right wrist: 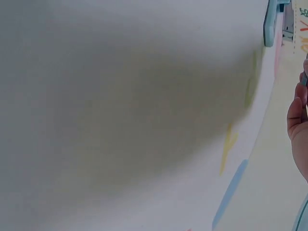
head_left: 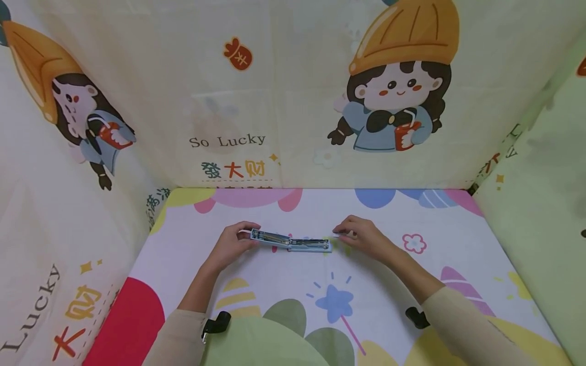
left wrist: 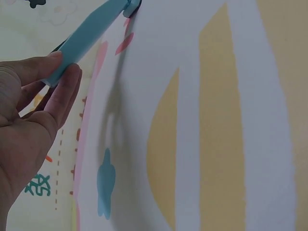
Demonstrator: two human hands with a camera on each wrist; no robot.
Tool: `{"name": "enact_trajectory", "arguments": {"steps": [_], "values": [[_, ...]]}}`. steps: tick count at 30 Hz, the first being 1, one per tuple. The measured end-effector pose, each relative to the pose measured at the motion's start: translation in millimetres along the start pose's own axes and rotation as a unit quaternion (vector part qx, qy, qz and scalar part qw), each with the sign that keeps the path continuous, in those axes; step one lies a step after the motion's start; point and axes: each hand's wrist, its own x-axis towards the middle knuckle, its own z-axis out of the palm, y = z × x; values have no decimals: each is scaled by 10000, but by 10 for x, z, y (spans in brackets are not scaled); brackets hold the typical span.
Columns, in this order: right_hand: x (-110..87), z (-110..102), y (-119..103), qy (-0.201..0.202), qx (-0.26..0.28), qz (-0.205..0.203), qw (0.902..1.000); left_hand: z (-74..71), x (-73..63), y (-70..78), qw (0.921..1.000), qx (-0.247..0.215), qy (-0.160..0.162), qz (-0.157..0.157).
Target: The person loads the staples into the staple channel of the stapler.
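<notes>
A long, slim light-blue hinged case (head_left: 309, 249) lies unfolded, with dark and silvery contents in both halves that are too small to make out. My left hand (head_left: 232, 245) pinches the left end of this case between thumb and fingers. In the left wrist view the same hand (left wrist: 33, 96) grips the smooth blue underside, and that half tilts up off the cloth. To the right of the case, my right hand (head_left: 364, 238) pinches a small, thin, pale piece (head_left: 338, 235), apart from the case. Only the edge of the right hand (right wrist: 301, 130) shows in the right wrist view.
A patterned white cloth (head_left: 384, 315) covers the table. Printed fabric walls (head_left: 297, 101) rise behind it and at both sides. A black strap end (head_left: 217, 323) sticks out by the left sleeve, and another dark piece (head_left: 416, 317) by the right sleeve.
</notes>
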Motion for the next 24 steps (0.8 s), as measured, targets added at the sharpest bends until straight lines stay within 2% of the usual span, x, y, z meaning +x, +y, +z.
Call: {"name": "enact_trajectory", "arguments": {"steps": [8,13,24], "values": [[145,124,-130,-111,172,58,9998,-5,-4,1,10000,12,25,51],[221,217,-191,-339,206,197,9990,1,-3,11,10000,55,14,-7],[410,389,-348,-550,119,56,9984,-5,-12,46,9999,81,-6,-73]]}}
